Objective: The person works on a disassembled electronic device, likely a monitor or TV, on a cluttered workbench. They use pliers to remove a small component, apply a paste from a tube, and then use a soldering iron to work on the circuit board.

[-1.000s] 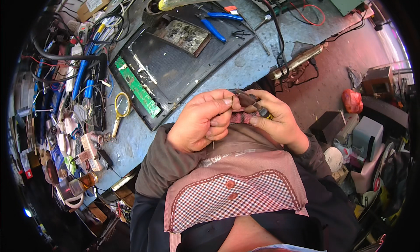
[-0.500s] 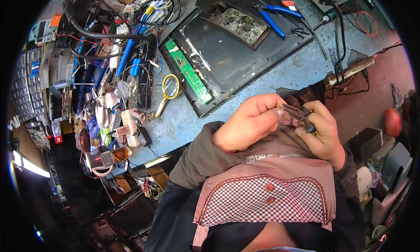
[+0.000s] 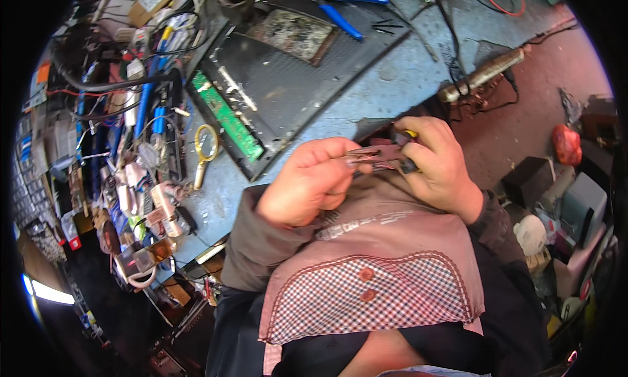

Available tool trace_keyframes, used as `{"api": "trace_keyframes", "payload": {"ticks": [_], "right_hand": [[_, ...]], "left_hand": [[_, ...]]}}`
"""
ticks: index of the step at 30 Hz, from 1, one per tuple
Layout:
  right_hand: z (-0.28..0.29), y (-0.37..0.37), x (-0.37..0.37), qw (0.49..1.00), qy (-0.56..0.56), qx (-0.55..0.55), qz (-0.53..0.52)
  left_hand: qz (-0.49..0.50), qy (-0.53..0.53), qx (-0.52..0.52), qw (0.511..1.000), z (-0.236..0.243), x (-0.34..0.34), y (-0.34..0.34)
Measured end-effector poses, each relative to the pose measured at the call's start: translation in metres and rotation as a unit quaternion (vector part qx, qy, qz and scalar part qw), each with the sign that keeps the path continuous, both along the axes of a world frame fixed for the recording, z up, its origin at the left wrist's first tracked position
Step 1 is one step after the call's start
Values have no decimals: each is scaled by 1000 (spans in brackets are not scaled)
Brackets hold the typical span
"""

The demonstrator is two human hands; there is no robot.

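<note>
My right hand point(image 3: 441, 168) is closed around a pair of pliers point(image 3: 387, 153) with dark jaws and black-and-yellow handles. The jaws point left, to the fingertips of my left hand point(image 3: 307, 184). That hand is closed in a pinch at the jaws, on something thin and small that I cannot make out. Both hands are held in front of my apron point(image 3: 366, 239), just off the near edge of the blue workbench point(image 3: 219, 187). Beyond them on the bench, a green circuit board point(image 3: 226, 115) lies along the left side of a black panel point(image 3: 281, 92).
A magnifying glass point(image 3: 206, 143) lies left of the panel. Blue-handled pliers point(image 3: 341, 22), several small dark pieces point(image 3: 386, 26) and a dirty metal plate point(image 3: 294, 35) are at the back. Tools and cables crowd the bench's left. Boxes point(image 3: 528, 181) stand on the floor at right.
The whole view has shifted, so bench and hands appear farther left. The pliers have turned in my right hand, their jaws now lying more level toward my left fingertips.
</note>
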State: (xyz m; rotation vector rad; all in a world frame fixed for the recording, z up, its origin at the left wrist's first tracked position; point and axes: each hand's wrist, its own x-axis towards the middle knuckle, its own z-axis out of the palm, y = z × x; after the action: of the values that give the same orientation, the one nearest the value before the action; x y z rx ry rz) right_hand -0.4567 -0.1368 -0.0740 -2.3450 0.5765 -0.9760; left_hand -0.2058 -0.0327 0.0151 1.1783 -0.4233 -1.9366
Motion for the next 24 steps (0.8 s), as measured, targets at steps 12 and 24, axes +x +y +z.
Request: {"api": "trace_keyframes", "payload": {"ticks": [12, 24], "right_hand": [[-6, -8, -9, 999, 14, -44, 20], [-8, -4, 4, 994, -27, 59, 88]], "left_hand": [[-25, 62, 16, 998, -11, 5, 0], [-39, 105, 26, 993, -8, 9, 2]]}}
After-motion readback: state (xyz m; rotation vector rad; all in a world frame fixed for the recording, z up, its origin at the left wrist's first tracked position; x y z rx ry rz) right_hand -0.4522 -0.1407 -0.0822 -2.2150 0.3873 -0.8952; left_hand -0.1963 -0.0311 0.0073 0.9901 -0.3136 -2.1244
